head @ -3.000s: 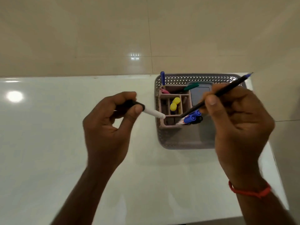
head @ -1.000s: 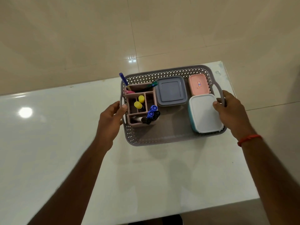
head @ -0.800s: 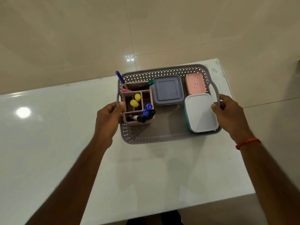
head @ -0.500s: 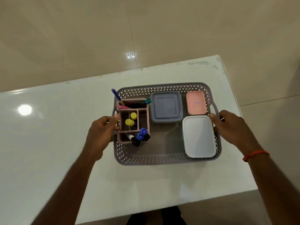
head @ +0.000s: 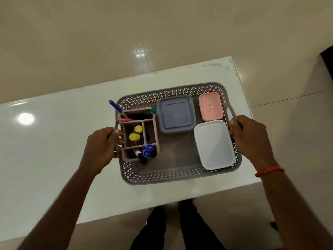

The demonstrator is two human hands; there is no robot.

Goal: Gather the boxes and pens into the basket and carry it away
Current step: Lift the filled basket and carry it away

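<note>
The grey perforated basket sits in front of the person over the white table, held at both ends; whether it rests on the surface or is just clear of it cannot be told. The left hand reaches in from the basket's left, forearm stretched forward, fingers curled round the left side handle and the thumb lying along the rim. The right hand, with a red thread at the wrist, grips the looped handle on the basket's right side, fingers wrapped round it. Inside the basket, at its left end, stands a pink divided holder with the pens upright in it. A grey box lies at the basket's middle rear, a pink box in its far right corner, and a white box just in front of that one.
</note>
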